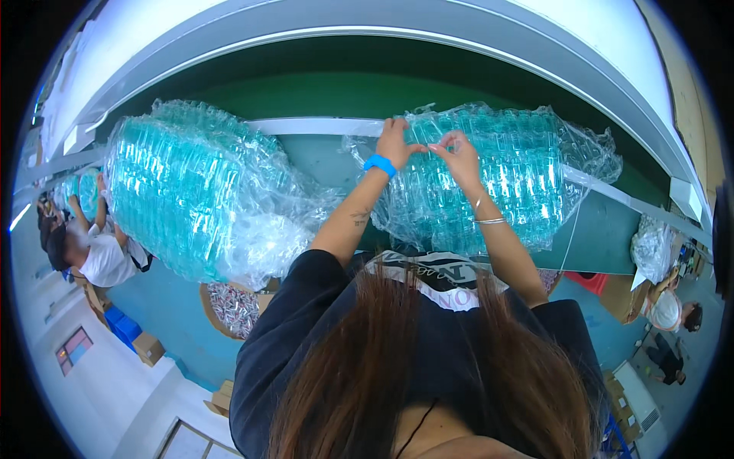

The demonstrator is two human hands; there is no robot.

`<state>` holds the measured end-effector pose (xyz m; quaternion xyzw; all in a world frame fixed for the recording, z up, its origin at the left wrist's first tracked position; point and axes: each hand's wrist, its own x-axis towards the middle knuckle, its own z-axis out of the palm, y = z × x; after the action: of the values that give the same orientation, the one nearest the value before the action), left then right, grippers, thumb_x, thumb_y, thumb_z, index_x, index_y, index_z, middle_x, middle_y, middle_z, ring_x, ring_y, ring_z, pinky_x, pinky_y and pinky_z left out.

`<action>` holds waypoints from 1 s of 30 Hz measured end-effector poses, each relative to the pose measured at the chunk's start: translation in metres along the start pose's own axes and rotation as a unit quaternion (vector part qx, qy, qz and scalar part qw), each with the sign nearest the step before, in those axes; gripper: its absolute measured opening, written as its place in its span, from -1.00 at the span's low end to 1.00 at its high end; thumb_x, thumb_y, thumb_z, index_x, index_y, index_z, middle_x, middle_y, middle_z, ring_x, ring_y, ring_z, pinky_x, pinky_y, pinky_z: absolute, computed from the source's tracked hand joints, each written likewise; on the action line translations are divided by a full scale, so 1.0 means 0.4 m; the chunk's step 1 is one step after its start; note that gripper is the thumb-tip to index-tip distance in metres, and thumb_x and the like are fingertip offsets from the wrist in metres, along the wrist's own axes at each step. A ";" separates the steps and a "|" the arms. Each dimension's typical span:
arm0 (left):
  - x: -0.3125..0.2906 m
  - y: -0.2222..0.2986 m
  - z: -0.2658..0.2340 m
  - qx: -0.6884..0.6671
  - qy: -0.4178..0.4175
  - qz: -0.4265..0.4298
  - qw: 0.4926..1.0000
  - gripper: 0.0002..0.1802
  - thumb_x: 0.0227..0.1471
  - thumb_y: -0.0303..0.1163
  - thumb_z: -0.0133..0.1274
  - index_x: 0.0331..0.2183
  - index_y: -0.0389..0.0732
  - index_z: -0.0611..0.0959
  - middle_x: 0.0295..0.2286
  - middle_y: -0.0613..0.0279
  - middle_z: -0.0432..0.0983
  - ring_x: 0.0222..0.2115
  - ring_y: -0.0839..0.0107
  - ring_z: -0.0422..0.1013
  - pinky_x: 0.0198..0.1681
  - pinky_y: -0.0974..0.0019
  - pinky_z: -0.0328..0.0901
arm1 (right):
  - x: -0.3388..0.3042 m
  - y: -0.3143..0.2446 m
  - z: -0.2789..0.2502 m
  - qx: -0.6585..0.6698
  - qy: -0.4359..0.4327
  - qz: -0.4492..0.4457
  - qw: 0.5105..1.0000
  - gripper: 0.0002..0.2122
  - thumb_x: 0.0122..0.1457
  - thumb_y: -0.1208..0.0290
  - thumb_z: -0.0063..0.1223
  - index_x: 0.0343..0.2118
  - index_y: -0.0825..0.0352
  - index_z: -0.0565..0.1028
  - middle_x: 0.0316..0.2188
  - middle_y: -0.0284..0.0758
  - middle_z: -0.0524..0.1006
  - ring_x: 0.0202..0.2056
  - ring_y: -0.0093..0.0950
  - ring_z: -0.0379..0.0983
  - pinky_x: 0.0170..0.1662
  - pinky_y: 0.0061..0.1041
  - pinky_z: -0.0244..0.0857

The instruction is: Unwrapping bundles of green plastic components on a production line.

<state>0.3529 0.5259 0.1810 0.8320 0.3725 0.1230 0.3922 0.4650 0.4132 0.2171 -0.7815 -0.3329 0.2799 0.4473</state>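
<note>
In front of me on the green worktop lies a clear plastic bag (592, 153) around rows of teal see-through plastic pieces (505, 183), too packed together to tell their exact kind. My left hand (394, 141), with a blue band at the wrist, is closed at the bag's upper left part, its thumb pointing right. My right hand (460, 159) pinches thumb and finger together just beside that thumb, over the bag. The film at the fingertips is thin and hard to see. A second bag (267, 237) with similar teal pieces (176, 183) bulges to the left.
A white rail (321, 126) runs behind the bags. Below the worktop, a round bin (233, 310) holds many small pieces. One person (107, 256) works at far left beside more teal pieces; another (669, 310) is at far right near a clear bag (652, 249). Cardboard boxes (149, 348) stand on the floor.
</note>
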 end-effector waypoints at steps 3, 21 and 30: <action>0.015 -0.062 -0.012 -0.236 -0.111 -0.067 0.963 -0.48 -0.43 -0.28 0.19 -0.32 -0.26 0.42 -0.35 0.04 0.29 -0.43 0.15 0.30 -0.37 0.29 0.25 | 0.028 -0.031 0.028 -0.087 0.030 -0.093 0.991 -0.64 -0.31 0.34 0.20 -0.47 0.36 0.29 -0.51 -0.27 0.37 -0.41 -0.37 0.32 -0.38 -0.47 0.19; 0.074 0.002 -0.012 -0.204 0.025 -0.102 0.973 -0.92 -0.34 -0.54 0.09 -0.63 -0.33 0.52 -0.66 0.13 0.45 -0.62 0.44 0.40 -0.55 0.44 0.28 | 0.031 -0.101 0.068 -0.239 -0.085 -0.014 0.967 -0.48 -0.27 0.40 0.15 -0.26 0.39 0.11 -0.39 -0.04 0.33 -0.35 -0.09 0.31 -0.36 -0.26 0.23; 0.047 0.041 -0.027 -0.264 0.039 -0.156 0.951 -0.93 -0.23 -0.50 0.03 -0.60 -0.31 0.52 -0.71 0.28 0.40 -0.65 0.52 0.34 -0.57 0.49 0.24 | 0.109 -0.111 -0.018 -0.268 -0.212 -0.092 0.935 -0.58 -0.39 0.25 0.21 -0.50 0.48 0.37 -0.47 -0.04 0.40 -0.41 -0.15 0.35 -0.33 -0.33 0.24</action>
<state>0.3690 0.5386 0.1988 0.6248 0.4673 0.1864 0.5971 0.4855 0.4598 0.2535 -0.7608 -0.5531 0.2971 0.1644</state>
